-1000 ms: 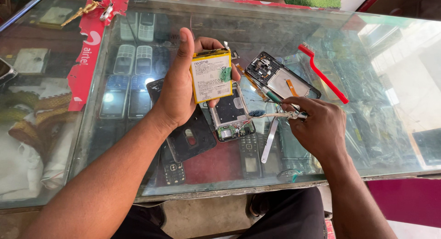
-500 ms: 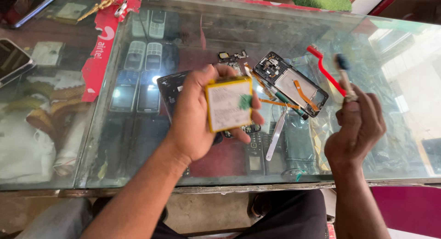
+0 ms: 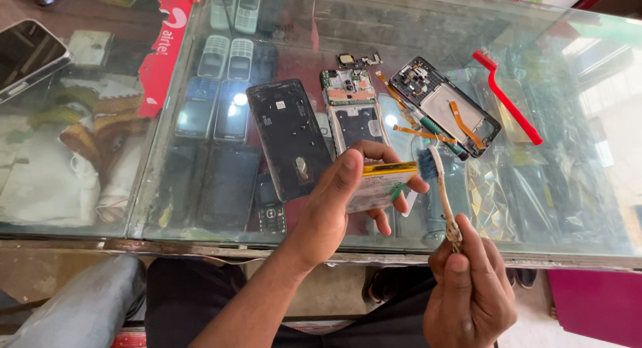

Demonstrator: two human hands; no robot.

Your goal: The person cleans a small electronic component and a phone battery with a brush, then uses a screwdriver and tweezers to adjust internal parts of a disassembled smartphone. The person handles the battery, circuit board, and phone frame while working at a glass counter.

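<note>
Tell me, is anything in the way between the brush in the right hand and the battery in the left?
Nothing visible. The left hand holds the battery above the glass counter, and the right hand holds the brush with its head right beside the battery's edge. The phone parts lie on the counter beyond them.
</note>
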